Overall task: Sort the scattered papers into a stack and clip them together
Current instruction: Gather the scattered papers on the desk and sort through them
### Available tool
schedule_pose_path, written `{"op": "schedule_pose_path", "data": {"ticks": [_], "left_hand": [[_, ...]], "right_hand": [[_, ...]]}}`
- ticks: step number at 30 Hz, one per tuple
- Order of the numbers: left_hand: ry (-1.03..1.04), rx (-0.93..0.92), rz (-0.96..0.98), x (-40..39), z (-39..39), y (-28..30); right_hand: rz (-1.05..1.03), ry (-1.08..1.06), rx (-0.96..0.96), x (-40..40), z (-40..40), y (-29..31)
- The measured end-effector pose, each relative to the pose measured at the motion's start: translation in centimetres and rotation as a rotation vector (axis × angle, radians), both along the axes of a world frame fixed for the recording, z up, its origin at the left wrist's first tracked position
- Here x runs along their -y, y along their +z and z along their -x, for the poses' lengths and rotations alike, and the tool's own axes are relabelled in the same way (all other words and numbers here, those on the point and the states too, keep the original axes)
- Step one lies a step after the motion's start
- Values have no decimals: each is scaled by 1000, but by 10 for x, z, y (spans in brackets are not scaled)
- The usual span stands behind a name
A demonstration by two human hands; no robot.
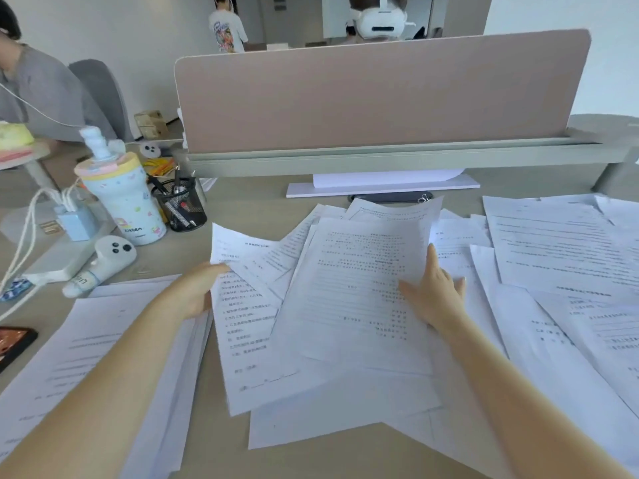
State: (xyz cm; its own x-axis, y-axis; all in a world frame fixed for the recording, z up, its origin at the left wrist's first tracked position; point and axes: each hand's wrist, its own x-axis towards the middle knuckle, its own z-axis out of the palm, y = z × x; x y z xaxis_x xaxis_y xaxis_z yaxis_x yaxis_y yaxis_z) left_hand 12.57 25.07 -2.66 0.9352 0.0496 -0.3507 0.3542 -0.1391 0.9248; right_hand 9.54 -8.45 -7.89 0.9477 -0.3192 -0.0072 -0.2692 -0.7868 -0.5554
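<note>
Head view: left hand (195,292) grips the fanned papers (345,305)' left edge, right hand (434,293) flat, fingers straight; gathering underway, squaring likely next; binder clip (423,198) waits far.

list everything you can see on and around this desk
papers: many, white, printed, scattered over the desk centre and right
side stack: one, white, near left
tumbler: one, pastel, left
pen holder: one, black mesh, right of the tumbler
plush toy: one, white, before the tumbler
charger: one, pale blue, far left
phone: one, dark, left edge
binder clip: one, dark, behind the papers
divider: one, pink-beige, back
desk: one, beige
people: three, background
left hand: grips a sheet's edge
right hand: flat on the middle sheets
</note>
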Motion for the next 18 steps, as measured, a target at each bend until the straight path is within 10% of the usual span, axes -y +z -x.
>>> {"op": "schedule_pose_path", "data": {"ticks": [18], "left_hand": [[-114, -2, -305, 39, -98, 9]], "right_hand": [[49, 33, 23, 4, 6, -2]]}}
